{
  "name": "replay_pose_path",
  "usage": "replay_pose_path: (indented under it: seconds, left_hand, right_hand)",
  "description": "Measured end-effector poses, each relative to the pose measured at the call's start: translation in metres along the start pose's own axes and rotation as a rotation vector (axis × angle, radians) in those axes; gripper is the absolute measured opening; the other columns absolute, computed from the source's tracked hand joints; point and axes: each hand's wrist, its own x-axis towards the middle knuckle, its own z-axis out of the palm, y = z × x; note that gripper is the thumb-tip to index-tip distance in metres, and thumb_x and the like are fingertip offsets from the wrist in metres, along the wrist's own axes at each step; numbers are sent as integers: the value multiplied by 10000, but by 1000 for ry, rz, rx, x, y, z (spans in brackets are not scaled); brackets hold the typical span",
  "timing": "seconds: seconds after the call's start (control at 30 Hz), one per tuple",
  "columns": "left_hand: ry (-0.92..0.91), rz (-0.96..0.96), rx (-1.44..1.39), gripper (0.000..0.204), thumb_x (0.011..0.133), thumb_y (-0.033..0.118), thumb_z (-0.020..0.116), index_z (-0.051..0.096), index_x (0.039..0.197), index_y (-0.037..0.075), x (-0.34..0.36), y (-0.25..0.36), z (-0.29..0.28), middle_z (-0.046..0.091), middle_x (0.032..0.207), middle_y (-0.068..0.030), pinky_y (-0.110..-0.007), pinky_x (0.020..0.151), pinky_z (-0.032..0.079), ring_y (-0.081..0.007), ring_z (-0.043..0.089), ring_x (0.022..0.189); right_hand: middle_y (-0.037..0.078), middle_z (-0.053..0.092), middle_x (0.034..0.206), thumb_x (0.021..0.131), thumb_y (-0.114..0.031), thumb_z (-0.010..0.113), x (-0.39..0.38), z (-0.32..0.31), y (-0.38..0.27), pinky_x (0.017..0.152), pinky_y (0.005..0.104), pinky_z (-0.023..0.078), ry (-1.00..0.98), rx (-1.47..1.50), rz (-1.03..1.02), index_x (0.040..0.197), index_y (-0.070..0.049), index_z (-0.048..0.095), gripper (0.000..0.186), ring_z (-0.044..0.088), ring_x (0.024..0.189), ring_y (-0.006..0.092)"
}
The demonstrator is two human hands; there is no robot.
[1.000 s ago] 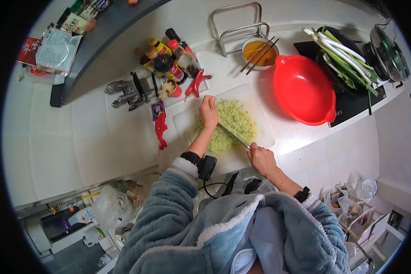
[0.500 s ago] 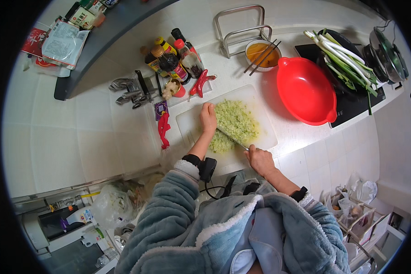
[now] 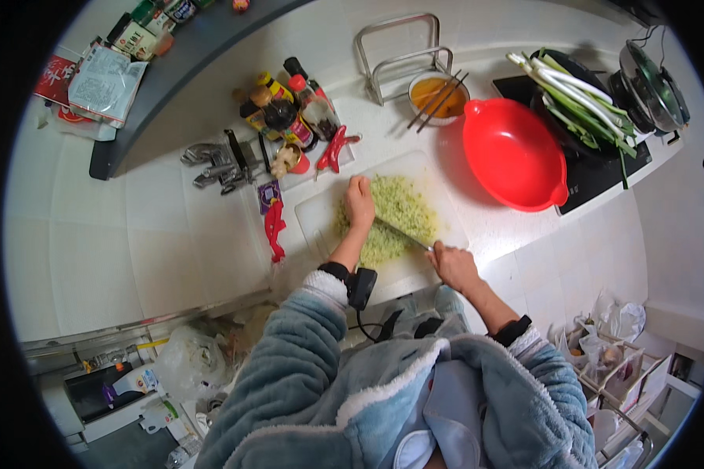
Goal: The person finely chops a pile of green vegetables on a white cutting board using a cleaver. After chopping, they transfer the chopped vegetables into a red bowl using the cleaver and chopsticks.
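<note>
On a white cutting board lies a spread heap of finely chopped pale green vegetable. A kitchen knife slants across the heap, its edge down in the bits. My right hand is closed around its handle at the near right. The blade's front end disappears beneath my left hand, whose fingers are curled together over it at the heap's left side. How those fingers grip the blade is hidden.
Right of the board stands a red plastic basin. Behind it are a bowl of orange liquid with chopsticks and scallions on a pan. Back left are sauce bottles, red chilies, ginger and metal utensils.
The view has shifted slightly, so the counter things sit a little further left. The knife's handle end looks slightly lower beside the heap. Both hands keep their hold.
</note>
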Motion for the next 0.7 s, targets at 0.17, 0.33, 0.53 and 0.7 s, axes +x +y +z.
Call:
replay_pose_path:
  seconds: [0.17,0.33,0.53,0.7]
  left_hand:
    - [-39,-85,117,186,943,198,502,578,917,31,-6,3,6,631,821,-192,-423,679,456,-358,609,767]
    - [-29,-122,-31,171,941,194,505,563,925,34,0,9,17,624,831,-193,-430,684,454,-371,595,779]
    - [-2,-16,67,176,940,195,505,565,928,30,-2,16,28,624,826,-203,-447,674,451,-398,596,779]
    - [-89,-92,136,168,937,180,508,562,914,23,4,19,36,627,801,-195,-448,664,448,-395,597,761]
  right_hand:
    - [181,625,623,926,-370,509,-1,-3,7,544,456,510,-22,-25,-10,855,-35,517,342,632,579,367]
    - [174,627,622,923,-370,512,5,-9,21,529,455,508,30,-72,-10,874,-35,520,338,631,570,361]
    - [174,632,637,926,-377,506,8,-15,28,537,460,506,-4,-48,-9,864,-41,537,344,636,592,356]
    - [162,630,629,927,-371,509,9,-25,34,538,458,507,-17,-58,3,866,-46,547,333,632,587,359]
